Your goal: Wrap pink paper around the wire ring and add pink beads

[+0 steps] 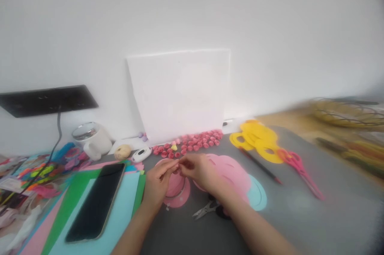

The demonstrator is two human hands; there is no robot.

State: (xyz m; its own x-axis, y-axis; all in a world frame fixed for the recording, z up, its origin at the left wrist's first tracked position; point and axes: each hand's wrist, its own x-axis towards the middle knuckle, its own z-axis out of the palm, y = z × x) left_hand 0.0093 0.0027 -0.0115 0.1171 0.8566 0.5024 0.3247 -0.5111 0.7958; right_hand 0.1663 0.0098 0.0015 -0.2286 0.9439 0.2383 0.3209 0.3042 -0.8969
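Observation:
My left hand (161,179) and my right hand (198,171) meet at the fingertips over the grey mat (168,231). The fingers of both are closed in a pinch; whatever they hold is too small and hidden to make out. Just beneath them lies a pink paper piece (181,197) with a curved cut in it. Pink paper rounds (231,169) with curved cuts lie beyond my right wrist, over a light blue round (258,195). Small scissors (207,209) with dark handles lie partly under my right forearm. Rolled red paper flowers (195,142) are gathered behind my hands.
A phone (96,203) rests on coloured paper sheets (64,211) at left, near a white mug (93,139). At right are yellow paper rings (259,139), a pencil (261,166) and pink scissors (303,171). A white board (180,95) leans on the wall.

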